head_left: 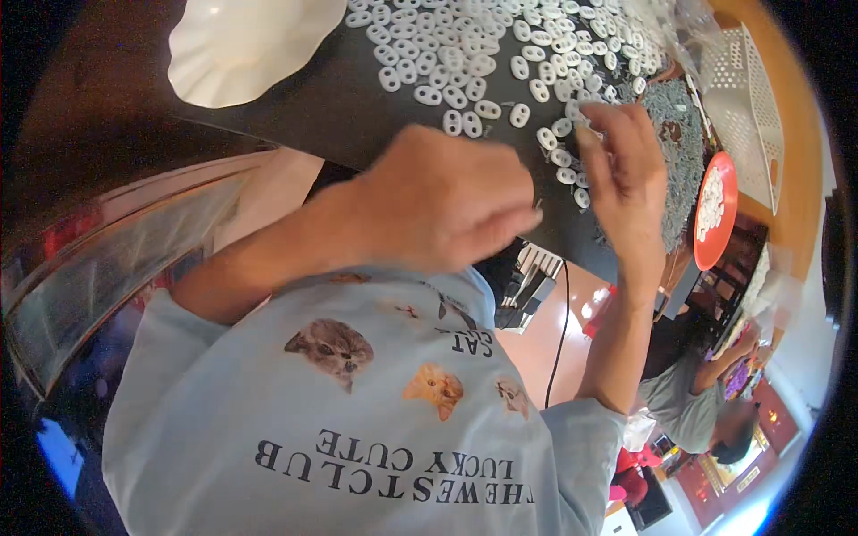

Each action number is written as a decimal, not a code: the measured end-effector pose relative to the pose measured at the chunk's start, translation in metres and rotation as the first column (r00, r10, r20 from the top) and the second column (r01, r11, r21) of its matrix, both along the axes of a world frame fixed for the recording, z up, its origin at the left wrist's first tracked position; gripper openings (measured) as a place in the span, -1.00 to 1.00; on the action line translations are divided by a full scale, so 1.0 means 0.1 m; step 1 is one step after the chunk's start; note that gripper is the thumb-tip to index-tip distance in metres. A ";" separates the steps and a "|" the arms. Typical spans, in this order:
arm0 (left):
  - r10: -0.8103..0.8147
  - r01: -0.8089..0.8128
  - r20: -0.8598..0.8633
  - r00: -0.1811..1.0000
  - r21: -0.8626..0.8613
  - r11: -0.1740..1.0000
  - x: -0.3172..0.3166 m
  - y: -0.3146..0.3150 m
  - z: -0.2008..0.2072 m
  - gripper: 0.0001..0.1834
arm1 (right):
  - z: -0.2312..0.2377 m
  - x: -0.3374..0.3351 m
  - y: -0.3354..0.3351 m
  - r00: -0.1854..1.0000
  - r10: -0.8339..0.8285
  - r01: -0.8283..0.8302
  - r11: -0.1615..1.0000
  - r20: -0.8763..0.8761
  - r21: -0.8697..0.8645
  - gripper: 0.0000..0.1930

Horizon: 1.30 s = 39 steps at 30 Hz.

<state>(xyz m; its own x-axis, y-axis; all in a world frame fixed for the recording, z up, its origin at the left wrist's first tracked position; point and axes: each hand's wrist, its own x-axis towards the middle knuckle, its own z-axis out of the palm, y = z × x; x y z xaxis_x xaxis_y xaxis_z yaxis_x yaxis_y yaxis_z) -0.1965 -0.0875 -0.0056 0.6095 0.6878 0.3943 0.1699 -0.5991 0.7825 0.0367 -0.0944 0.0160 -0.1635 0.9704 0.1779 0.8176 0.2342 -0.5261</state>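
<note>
My left hand is closed above the near edge of the dark work surface. Its thumb presses against the curled fingers; a tiny thin bit shows at the tips, too small to name. Farther right, my right hand has its thumb and forefinger drawn together over the edge of the loose pieces. What lies between those tips is hidden. Many small white oval pieces with two holes cover the far part of the surface. Beside my right hand spreads a heap of small grey pieces, thin like screws or pins.
A white scalloped dish sits at the far left. On the right are an orange-red plate holding small white pieces and a white perforated basket. A black cable hangs below. Another person works at the right.
</note>
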 end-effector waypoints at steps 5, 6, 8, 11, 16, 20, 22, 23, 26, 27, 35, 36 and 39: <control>-0.122 0.122 0.022 0.992 0.026 0.992 0.10 -0.12 -0.27 -0.79 | -0.02 -0.49 0.31 0.948 0.308 -0.316 0.941 0.087 0.118 -0.64; -0.119 0.119 0.024 0.993 0.026 0.993 0.11 -0.10 -0.29 -0.79 | -0.03 -0.54 0.34 0.946 0.310 -0.319 0.940 0.089 0.117 -0.64; -0.148 0.148 0.073 0.986 0.002 0.989 0.10 -0.08 -0.31 -0.74 | -0.07 -0.60 0.41 0.901 0.412 -0.426 0.899 0.135 0.098 -0.59; -0.166 0.171 0.044 0.985 -0.152 0.974 0.07 -0.06 -0.28 -0.71 | -0.13 -0.51 0.48 0.897 0.399 -0.420 0.904 0.189 0.082 -0.59; -0.189 0.193 0.044 0.981 -0.130 0.973 0.07 -0.05 -0.33 -0.70 | -0.13 -0.40 0.60 0.918 0.329 -0.364 0.921 0.223 0.137 -0.65; -0.175 0.176 0.024 0.984 -0.102 0.979 0.07 -0.05 -0.35 -0.69 | -0.17 -0.60 0.69 0.880 0.398 -0.439 0.890 0.259 0.125 -0.68; -0.170 0.175 0.056 0.984 -0.090 0.981 0.09 -0.06 -0.35 -0.69 | -0.21 -0.52 0.78 0.878 0.393 -0.442 0.884 0.272 0.150 -0.69; -0.164 0.171 0.085 0.983 -0.078 0.982 0.09 -0.06 -0.35 -0.68 | -0.23 -0.47 0.82 0.877 0.389 -0.446 0.877 0.282 0.178 -0.69; -0.163 0.167 0.072 0.984 -0.068 0.983 0.09 -0.07 -0.36 -0.69 | -0.26 -0.28 0.87 0.894 0.332 -0.394 0.902 0.301 0.177 -0.72; -0.162 0.167 0.073 0.984 -0.070 0.983 0.09 -0.07 -0.36 -0.69 | -0.23 -0.24 0.85 0.899 0.292 -0.360 0.917 0.327 0.170 -0.73; -0.152 0.154 0.051 0.987 -0.035 0.987 0.09 -0.07 -0.37 -0.70 | -0.24 -0.39 0.81 0.926 0.274 -0.324 0.930 0.261 0.171 -0.76; -0.154 0.156 0.050 0.987 -0.034 0.987 0.10 -0.07 -0.37 -0.70 | -0.26 -0.41 0.83 0.913 0.298 -0.353 0.920 0.280 0.171 -0.78; -0.138 0.141 0.060 0.989 -0.039 0.989 0.11 -0.08 -0.37 -0.70 | -0.25 -0.45 0.91 0.856 0.364 -0.446 0.879 0.368 0.169 -0.81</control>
<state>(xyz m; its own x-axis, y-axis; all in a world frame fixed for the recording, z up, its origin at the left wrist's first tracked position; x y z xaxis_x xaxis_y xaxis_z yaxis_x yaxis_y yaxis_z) -0.1859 -0.0958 -0.0430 0.6781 0.6146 0.4031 0.0416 -0.5796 0.8138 -0.0085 -0.0036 -0.0088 -0.6197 0.7381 0.2668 0.7328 0.6659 -0.1401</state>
